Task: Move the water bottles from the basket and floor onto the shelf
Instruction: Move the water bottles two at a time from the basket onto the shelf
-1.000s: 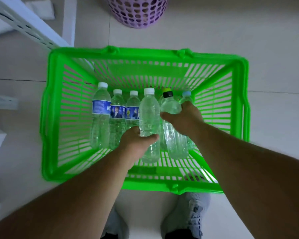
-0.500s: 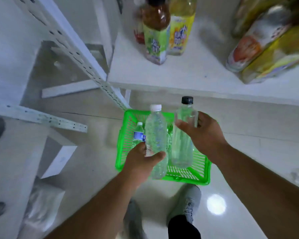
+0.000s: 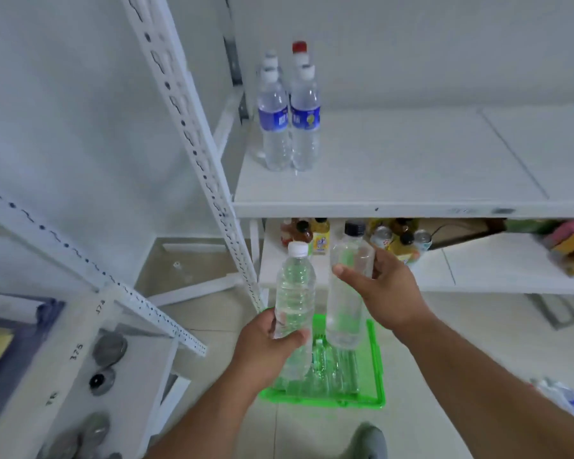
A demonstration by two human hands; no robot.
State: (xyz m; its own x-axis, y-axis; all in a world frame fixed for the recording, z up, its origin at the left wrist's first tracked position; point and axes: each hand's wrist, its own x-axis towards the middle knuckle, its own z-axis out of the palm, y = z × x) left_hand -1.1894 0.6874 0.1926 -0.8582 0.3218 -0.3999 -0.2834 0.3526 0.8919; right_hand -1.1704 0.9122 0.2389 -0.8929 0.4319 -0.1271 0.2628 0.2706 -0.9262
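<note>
Fingers (image 3: pixel 280 339) of the left hand (image 3: pixel 265 349) wrapped round the lower body of a white-capped water bottle (image 3: pixel 295 293), thumb across the front, bottle upright with its cap just below the front edge of the upper shelf (image 3: pixel 411 180). Fingers (image 3: pixel 347 271) of the right hand (image 3: pixel 385 289) closed about the upper part of a black-capped water bottle (image 3: pixel 347 293), thumb pointing left across the shoulder, palm turned inward, base of the bottle hanging free and tilted slightly. Both forearms stretched forward and up from the lower corners, the two bottles side by side, near but apart, held in the air above the green basket (image 3: pixel 375 369) on the floor (image 3: pixel 478 342). More clear bottles (image 3: pixel 325 366) lying in that basket. On the upper shelf, at its left end beside the perforated white upright (image 3: pixel 193 137), a cluster of blue-labelled water bottles (image 3: pixel 289 117) standing, one with a red cap at the back. On the lower shelf (image 3: pixel 478 270), assorted drink bottles and cans (image 3: pixel 395 240).
</note>
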